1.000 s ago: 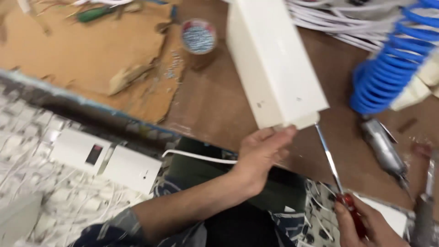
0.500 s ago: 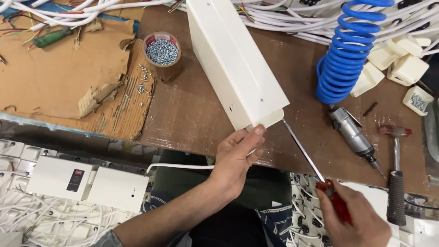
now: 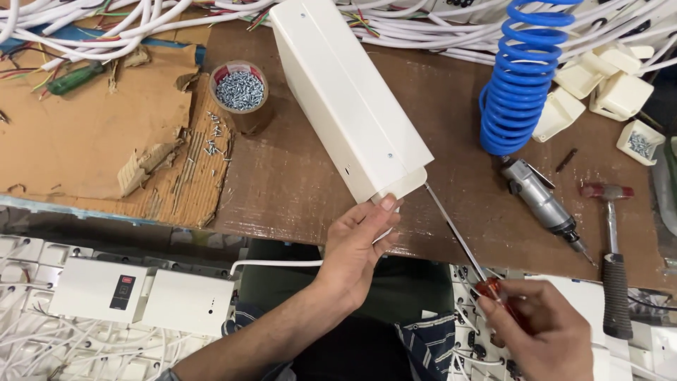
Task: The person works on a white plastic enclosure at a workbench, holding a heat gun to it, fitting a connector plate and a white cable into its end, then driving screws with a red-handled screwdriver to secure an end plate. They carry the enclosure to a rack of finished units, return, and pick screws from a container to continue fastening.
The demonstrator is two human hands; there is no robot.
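White casing [image 3: 349,95], lying aslant on the brown bench [image 3: 296,176], its near end overhanging the front edge. Left hand [image 3: 360,243] cups that end from below, fingers curled, thumb on the end face. Right hand [image 3: 539,331], closed around the red handle of a screwdriver [image 3: 458,236], sets the blade tip against the casing's lower right corner. Beside it: blue coiled hose [image 3: 525,74], air driver [image 3: 539,201], hammer [image 3: 612,257], tub of screws [image 3: 240,92].

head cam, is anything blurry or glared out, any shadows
Head view: sharp overall, the screws in the tape roll are crisp; the right hand at the bottom edge looks slightly soft. Even lighting, no blown glare on the white casing; only a soft shadow under the blue coiled hose.
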